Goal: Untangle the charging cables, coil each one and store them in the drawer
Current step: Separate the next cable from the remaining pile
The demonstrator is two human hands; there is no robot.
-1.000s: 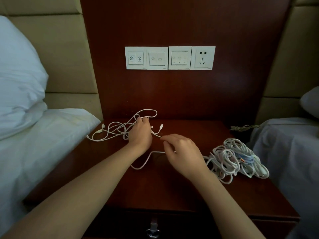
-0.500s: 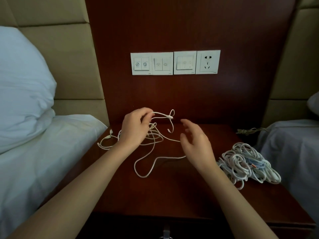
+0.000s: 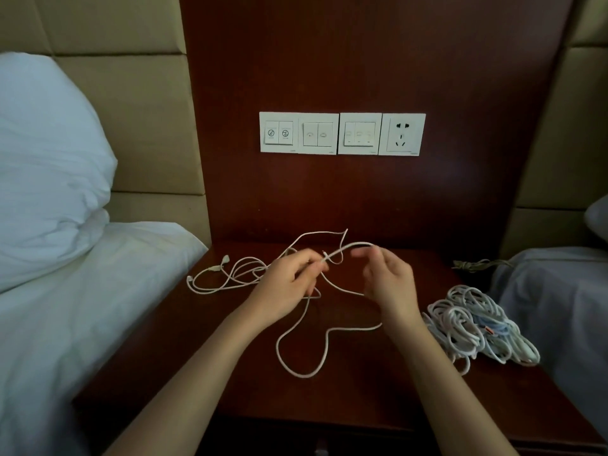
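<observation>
One cable (image 3: 352, 329): L hand (image 3: 289, 291) pinches it; R hand (image 3: 388, 284) blurred beside.

On the dark wooden nightstand (image 3: 362, 406), a loose white cable tangle (image 3: 230, 274) lies left — a heap of coiled white cables (image 3: 473, 327) right. 4 white wall plates (image 3: 342, 133) sit behind it.

A thin white cable (image 3: 301, 376) arches from the pinch of my left fingers (image 3: 314, 265) to my right fingers (image 3: 368, 255), then drops into a slack loop on the tabletop (image 3: 362, 406) at 6 o'clock. A loose white tangle (image 3: 230, 274) sprawls at 10 o'clock, and a heap of coiled cables (image 3: 473, 324) lies at 3 o'clock.
</observation>
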